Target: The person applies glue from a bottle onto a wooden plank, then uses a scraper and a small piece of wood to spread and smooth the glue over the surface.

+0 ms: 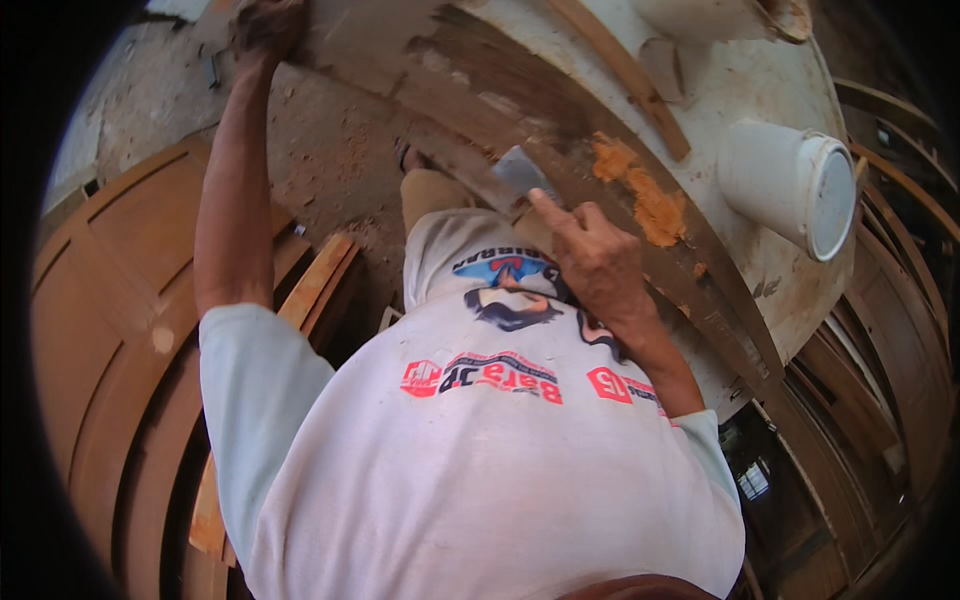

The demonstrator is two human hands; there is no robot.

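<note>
A long brown wooden board [560,110] runs from the upper left down to the right. My left hand [268,28] is closed on its far left end, fingers partly lost in the dim rim of the picture. My right hand [600,260] grips a putty knife [522,172], its index finger stretched along toward the flat metal blade. The blade lies against the near edge of the board. Just right of it, lumps of orange putty [655,205] sit on the board, and darker smeared patches mark its left part.
Beyond the board is a pale worktop [740,90] carrying a white plastic bucket [785,185] lying on its side and a narrow wood strip [630,75]. Panelled wooden doors [120,270] lean at left. More timber [890,310] is stacked at right. Debris litters the floor [330,130].
</note>
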